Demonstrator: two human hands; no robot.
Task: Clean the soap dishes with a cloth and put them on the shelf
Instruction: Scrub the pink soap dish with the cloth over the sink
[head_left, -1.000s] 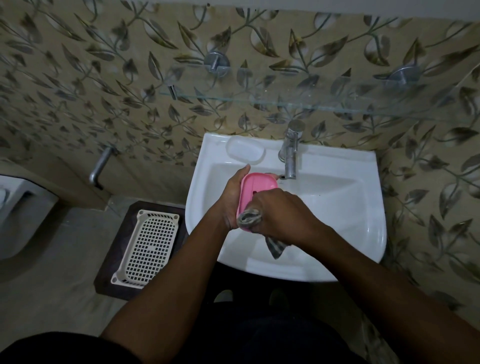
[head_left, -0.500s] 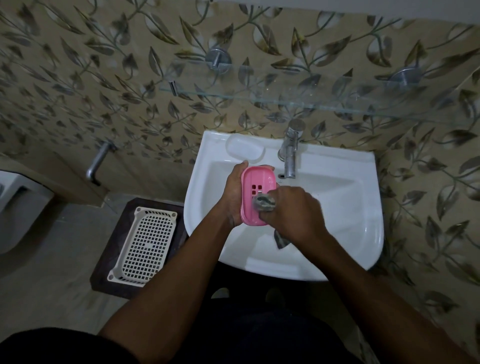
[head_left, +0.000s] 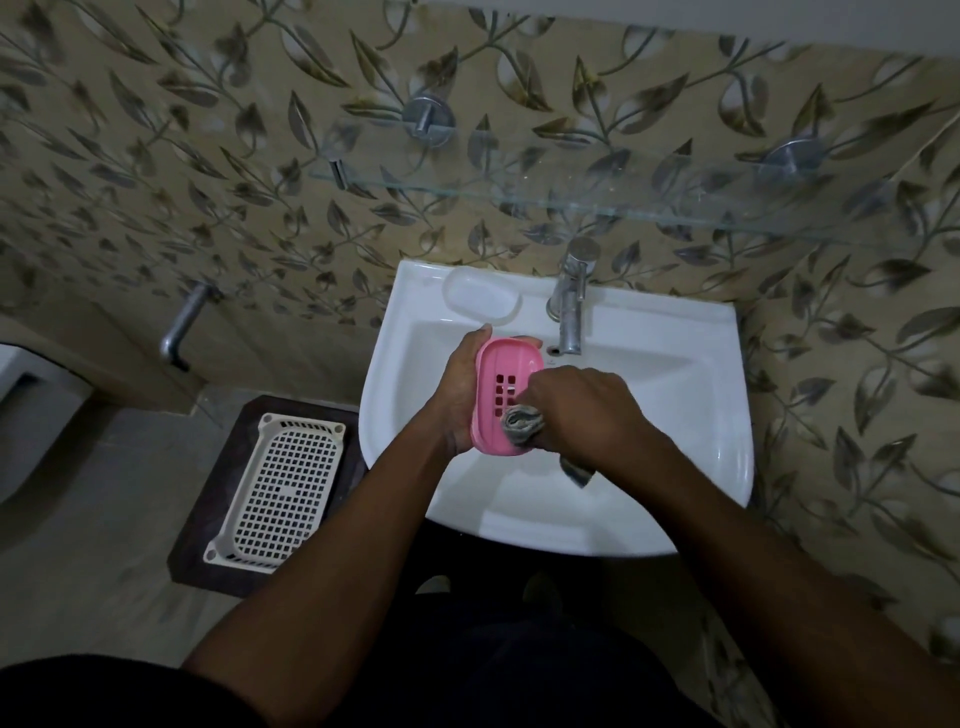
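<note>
The pink slotted plastic soap dish (head_left: 491, 374) is held over the white ceramic sink (head_left: 675, 405). The left hand (head_left: 457, 397) grips its 9 o'clock edge. The right hand (head_left: 584, 410) clutches a bunched grey cloth (head_left: 522, 422), pressed against the dish's 5 o'clock corner. A translucent white soap dish (head_left: 480, 297) sits on the sink rim at 12 o'clock, below the glass wall shelf (head_left: 597, 205). A white perforated basket (head_left: 280, 493) lies at 8 o'clock.

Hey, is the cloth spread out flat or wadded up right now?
Wadded up. The right hand grips the cloth as a bunched wad against the pink dish, one tail hanging below.
</note>
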